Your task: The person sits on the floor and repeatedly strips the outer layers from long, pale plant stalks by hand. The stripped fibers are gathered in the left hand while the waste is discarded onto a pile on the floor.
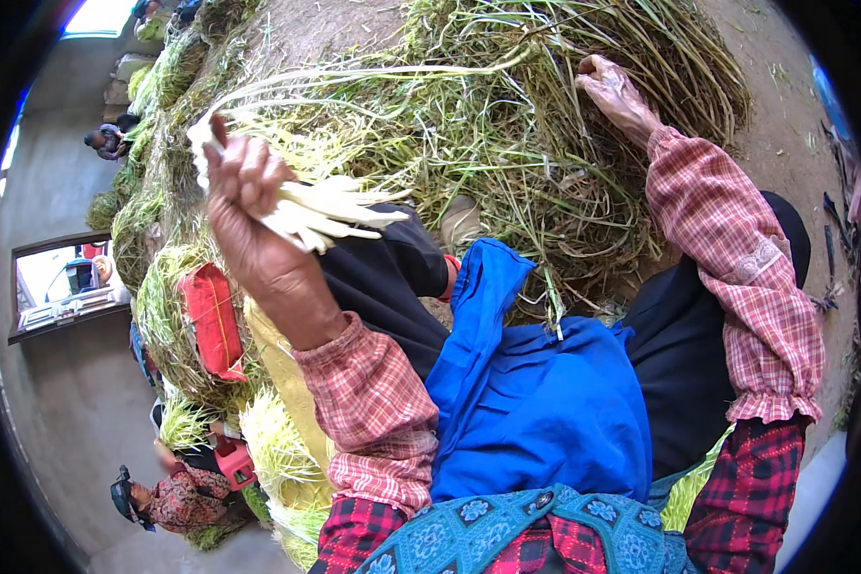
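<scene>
My left hand point(247, 194) is raised and closed around a bunch of pale, blanched vegetable stalks point(323, 215). Their thick white ends stick out on the palm side. From the upper side of the fist, long thin stems point(373, 72) trail right towards a heap of green and brown stalks point(488, 136). Over the upper right of that heap is my right hand point(617, 93), its fingers curled close to the brownish stems point(667, 57). Whether those fingers pinch a stem cannot be made out. A blue cloth apron point(545, 409) covers my lap.
Leafy bundles point(176, 316), one with a red packet point(214, 321) against it, line the left side. Pale-yellow bundles point(280, 438) lie beside my left arm. A person point(186, 495) works at lower left near a pink plastic stool point(234, 463); another person point(107, 140) sits farther off.
</scene>
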{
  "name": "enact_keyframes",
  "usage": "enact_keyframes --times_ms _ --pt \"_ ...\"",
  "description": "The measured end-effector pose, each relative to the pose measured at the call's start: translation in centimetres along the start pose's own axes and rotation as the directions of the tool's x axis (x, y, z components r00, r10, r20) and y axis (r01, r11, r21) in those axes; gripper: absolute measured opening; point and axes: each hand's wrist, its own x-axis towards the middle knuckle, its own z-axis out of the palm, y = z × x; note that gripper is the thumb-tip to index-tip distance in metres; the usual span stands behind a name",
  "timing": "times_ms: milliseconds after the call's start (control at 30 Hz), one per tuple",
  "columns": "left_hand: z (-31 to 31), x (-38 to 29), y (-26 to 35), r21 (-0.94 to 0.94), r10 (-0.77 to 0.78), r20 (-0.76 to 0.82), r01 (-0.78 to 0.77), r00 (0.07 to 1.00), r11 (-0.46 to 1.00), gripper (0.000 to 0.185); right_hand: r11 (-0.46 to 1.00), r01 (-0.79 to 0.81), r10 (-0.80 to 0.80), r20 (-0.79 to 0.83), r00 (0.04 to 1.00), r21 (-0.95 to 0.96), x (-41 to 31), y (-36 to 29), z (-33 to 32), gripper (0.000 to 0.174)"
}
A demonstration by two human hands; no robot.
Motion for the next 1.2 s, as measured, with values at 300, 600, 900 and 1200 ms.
enact_keyframes --times_ms 300,600,900,1200 --pt "-1.9 1.1 -7.6 0.144 -0.16 -0.179 0.187 0.971 0.972 0.02 0.976 -0.138 0.133 -0.043 0.99 -0.166 -1.0 -1.1 -0.8 0.038" --pt "-4.3 1.4 -11.8 0.093 -0.29 -0.284 0.327 0.914 0.941 0.012 0.975 0.144 -0.155 -0.05 0.987 -0.171 -3.2 -3.3 -1.4 0.031" --pt "-5.5 0.7 -15.3 0.363 -0.213 -0.467 0.406 0.858 0.839 0.013 0.909 -0.053 -0.071 0.279 0.958 0.414 -6.7 -9.4 -1.1 0.021" --pt "-6.5 -0.3 -18.0 0.469 -0.207 -0.393 0.388 0.896 0.793 0.02 0.85 -0.118 -0.117 0.404 0.907 0.513 -8.1 -10.3 -0.3 0.024"
